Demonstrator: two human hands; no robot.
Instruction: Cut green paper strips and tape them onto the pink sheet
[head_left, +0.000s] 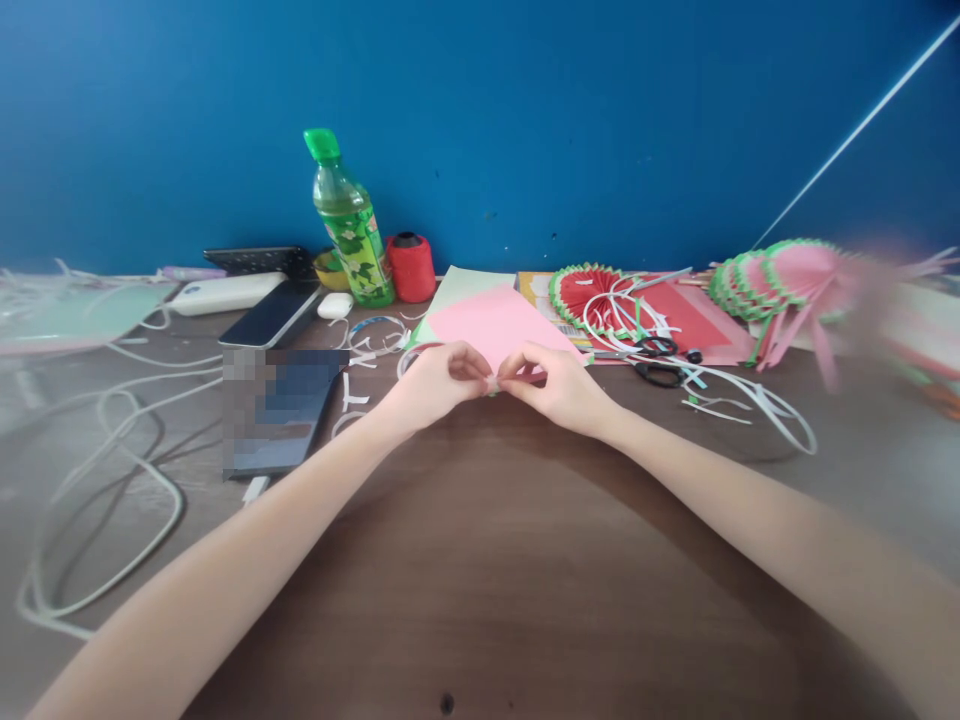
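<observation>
A pink paper sheet [491, 322] lies on the brown table [480, 560], overlapping a pale green sheet [466, 286] behind it. My left hand [439, 380] and my right hand [559, 385] meet at the pink sheet's near edge. Both pinch that edge with thumb and fingertips, which almost touch each other. Whether there is a fold in the pinched edge is hidden by the fingers.
Black scissors [660, 362] and white strips lie right of my hands. Watermelon paper fans [592, 295] and pink-green fans [787, 275] sit far right. A green bottle [349, 225], red thread spool [411, 267], phones [274, 315], a tablet [277, 410] and white cables [112, 470] fill the left.
</observation>
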